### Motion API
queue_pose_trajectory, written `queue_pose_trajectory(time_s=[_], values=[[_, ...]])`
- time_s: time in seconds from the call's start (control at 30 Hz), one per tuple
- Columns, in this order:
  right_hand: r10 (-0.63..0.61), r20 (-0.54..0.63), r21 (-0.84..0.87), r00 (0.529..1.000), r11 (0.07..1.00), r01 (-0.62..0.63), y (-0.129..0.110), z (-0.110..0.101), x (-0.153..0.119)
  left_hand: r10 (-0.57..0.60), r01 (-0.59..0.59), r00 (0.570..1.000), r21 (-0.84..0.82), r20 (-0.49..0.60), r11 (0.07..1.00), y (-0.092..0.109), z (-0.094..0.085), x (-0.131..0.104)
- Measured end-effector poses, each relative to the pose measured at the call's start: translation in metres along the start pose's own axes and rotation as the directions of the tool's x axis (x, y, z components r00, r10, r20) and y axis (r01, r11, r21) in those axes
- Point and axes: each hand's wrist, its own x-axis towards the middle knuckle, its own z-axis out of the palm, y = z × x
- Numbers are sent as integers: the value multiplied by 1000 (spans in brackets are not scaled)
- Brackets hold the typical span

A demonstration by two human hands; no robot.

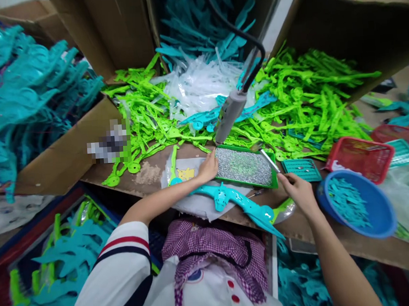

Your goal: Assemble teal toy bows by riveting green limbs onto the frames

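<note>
Left hand (209,166) at green tray (248,182) edge, right hand (299,191) holding rod (270,160)

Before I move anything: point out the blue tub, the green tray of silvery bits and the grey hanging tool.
Blue tub (383,207): head view, inner wall, right side.
Green tray (274,178): head view, right end rim.
Grey hanging tool (230,115): head view, middle of its body.

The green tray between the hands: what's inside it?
Small silvery pieces spread across the green tray, too small here to identify; they hide its bottom and anything buried.
</note>
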Motion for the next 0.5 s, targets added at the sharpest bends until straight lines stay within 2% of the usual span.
queue_pose_trajectory(time_s=[0.07,0.17,0.3,0.4,0.5], values=[[61,-94,13,994,998,-60,8,0,12,7,-7,1000,-8,-12,1000,0,0,0],[102,-129,-14,986,994,-104,10,7,41,12,-12,1000,-12,-9,1000,0,0,0],[70,-176,-28,982,997,-76,6,18,77,6,-6,1000,5,12,1000,4,-4,-3],[25,-200,-111,979,993,-48,2,18,85,4,-4,1000,27,-5,1000,7,-8,-7],[-51,-256,-182,965,983,4,-16,13,76,55,-54,998,44,-34,998,10,-11,-9]])
